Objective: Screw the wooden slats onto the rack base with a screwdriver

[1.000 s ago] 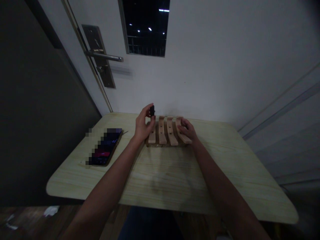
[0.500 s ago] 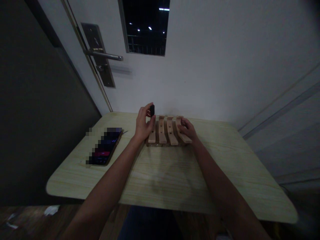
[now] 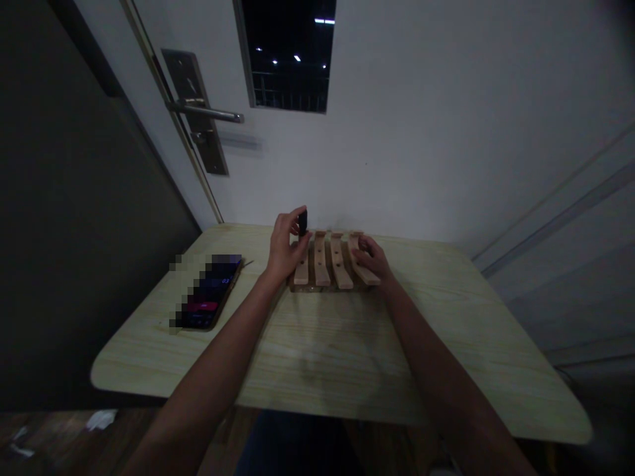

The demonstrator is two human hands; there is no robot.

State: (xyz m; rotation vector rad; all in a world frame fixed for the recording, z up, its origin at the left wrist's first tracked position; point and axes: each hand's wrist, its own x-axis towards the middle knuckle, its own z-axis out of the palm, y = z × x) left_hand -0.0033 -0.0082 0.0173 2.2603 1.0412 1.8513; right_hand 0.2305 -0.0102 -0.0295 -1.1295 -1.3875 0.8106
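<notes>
Between the thumb and fingers of my left hand (image 3: 286, 248) is a small black block-like piece (image 3: 303, 222), held upright over the far end of the leftmost wooden strip (image 3: 301, 272). Several such curved, pale strips with holes stand side by side on a brown wooden base (image 3: 312, 288). My right hand (image 3: 374, 256) is closed around the side of the rightmost strip (image 3: 364, 271), which slants away from the others. Its fingertips are partly hidden behind that strip. Two middle strips (image 3: 321, 264) stand untouched between my hands.
A phone (image 3: 211, 291) with a lit screen lies on the table (image 3: 317, 357), left of my forearm, with a thin dark stick (image 3: 248, 263) beside it. Behind the table's far edge rises a white door (image 3: 397, 132) with a metal handle (image 3: 211, 114).
Very little differs. The black piece and my left thumb are a touch lower, while my right hand stays in place on the rightmost strip.
</notes>
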